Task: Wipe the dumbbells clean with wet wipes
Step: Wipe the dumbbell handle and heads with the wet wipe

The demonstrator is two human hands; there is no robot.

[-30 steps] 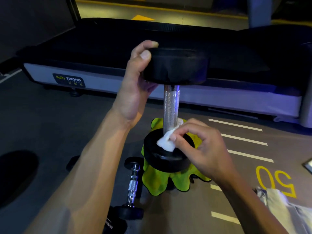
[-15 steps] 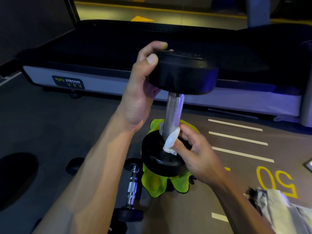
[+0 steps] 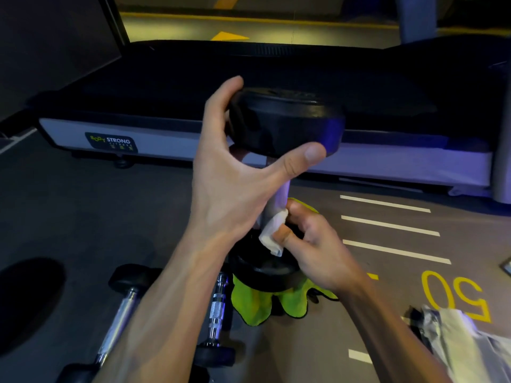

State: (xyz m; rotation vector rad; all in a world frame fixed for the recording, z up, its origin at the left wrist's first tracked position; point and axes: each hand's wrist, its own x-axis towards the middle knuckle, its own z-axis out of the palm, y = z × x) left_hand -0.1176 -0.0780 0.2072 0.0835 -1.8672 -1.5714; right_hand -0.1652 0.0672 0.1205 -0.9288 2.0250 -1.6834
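We hold a black dumbbell upright on a yellow-green cloth spread on the gym floor. Our left hand wraps the rim of the top weight, thumb across the near edge and the other fingers curled over the far side. Our right hand pinches a folded white wet wipe between thumb and fingertips, pressing it against the foot of the chrome handle where it meets the lower weight. Two smaller dumbbells lie flat on the floor just left of the cloth. A treadmill marked "Body Strong" stands behind.
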